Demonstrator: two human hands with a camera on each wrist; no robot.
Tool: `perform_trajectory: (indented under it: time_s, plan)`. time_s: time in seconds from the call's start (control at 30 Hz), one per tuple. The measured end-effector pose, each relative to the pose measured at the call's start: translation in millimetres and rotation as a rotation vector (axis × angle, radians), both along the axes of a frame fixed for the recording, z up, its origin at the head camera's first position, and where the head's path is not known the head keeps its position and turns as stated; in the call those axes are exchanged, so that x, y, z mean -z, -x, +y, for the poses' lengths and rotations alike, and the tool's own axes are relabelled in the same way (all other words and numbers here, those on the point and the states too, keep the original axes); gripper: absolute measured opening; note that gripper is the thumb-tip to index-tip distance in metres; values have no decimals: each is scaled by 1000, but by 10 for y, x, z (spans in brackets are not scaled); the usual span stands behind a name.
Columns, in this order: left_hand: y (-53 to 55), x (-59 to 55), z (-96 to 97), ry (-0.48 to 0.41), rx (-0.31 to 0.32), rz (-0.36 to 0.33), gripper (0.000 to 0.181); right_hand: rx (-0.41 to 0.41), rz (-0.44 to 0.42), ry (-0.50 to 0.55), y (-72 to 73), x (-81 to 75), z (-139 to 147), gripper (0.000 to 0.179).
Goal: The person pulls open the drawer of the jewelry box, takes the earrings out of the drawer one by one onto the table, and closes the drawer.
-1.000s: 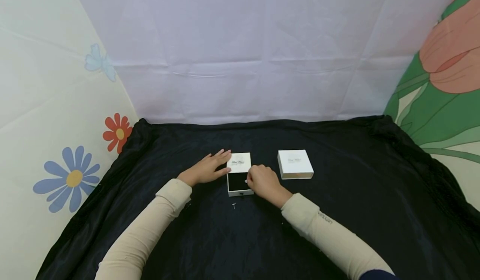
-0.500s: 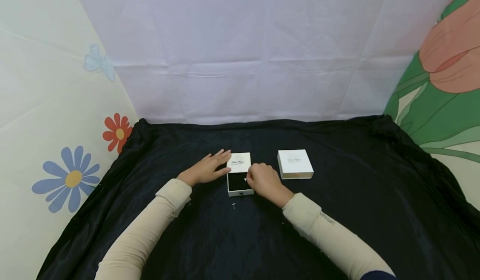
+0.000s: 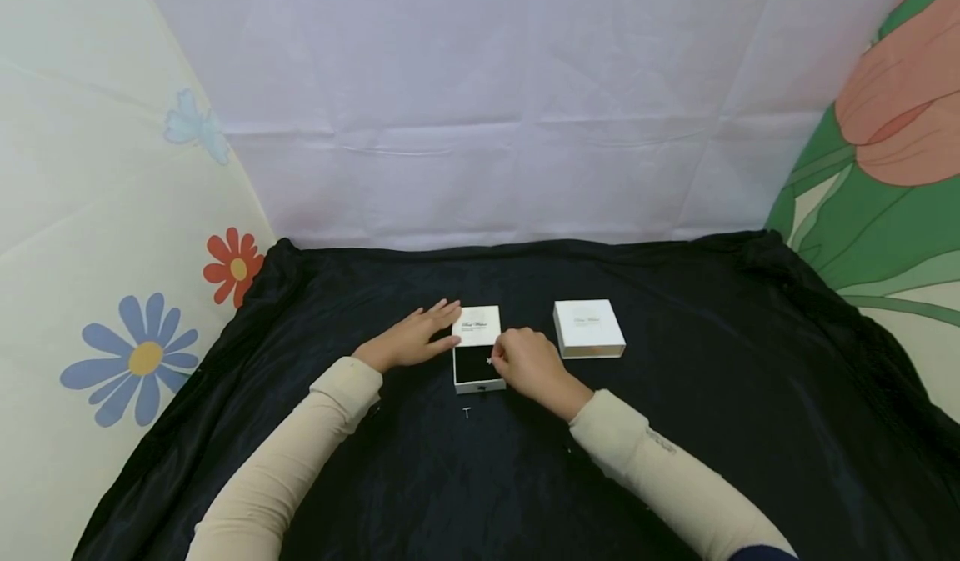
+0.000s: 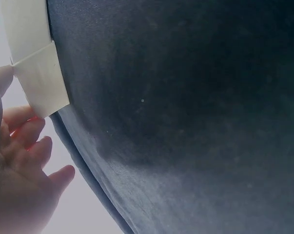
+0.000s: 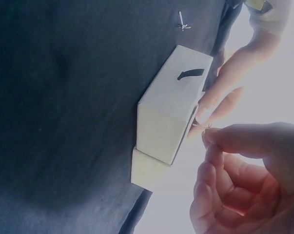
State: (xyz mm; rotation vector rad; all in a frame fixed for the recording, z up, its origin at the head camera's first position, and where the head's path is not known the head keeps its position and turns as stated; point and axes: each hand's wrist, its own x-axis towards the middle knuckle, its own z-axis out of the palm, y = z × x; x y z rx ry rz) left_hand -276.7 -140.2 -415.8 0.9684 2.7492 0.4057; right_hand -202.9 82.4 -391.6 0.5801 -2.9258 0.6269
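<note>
A white jewellery box has its cover sleeve (image 3: 476, 325) at the back and its drawer (image 3: 480, 388) pulled out toward me, showing a black insert. My left hand (image 3: 412, 340) lies with straight fingers along the sleeve's left side, its fingertips at the edge. Thumb and forefinger of my right hand (image 3: 531, 367) pinch a small silver stud earring (image 5: 207, 127). In the right wrist view its thin pin points at the insert, close over the drawer's rim. A second silver earring (image 3: 467, 413) lies on the cloth before the drawer, its pin showing in the right wrist view.
To the right stands another white box (image 3: 588, 328), closed, with printed lettering on top. Dark cloth (image 3: 675, 319) covers the table up to a pale hanging backdrop (image 3: 450, 111). Floral-printed sheets hang on both sides.
The right hand stays over the drawer with the earring pinched, and its wrist and forearm have shifted slightly to the right. The left hand and both boxes keep their places.
</note>
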Motion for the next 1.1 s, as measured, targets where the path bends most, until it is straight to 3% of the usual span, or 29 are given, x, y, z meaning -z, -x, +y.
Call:
perform_trajectory:
  time_s: [0.67,1.1]
  plan:
    - [16,19,-7,-1,-2,-3,66,-75,35,42,-199,-1,4,16]
    - [5,10,-12,-17,1,-2,66,-204,-2,41,-310,70,-45,15]
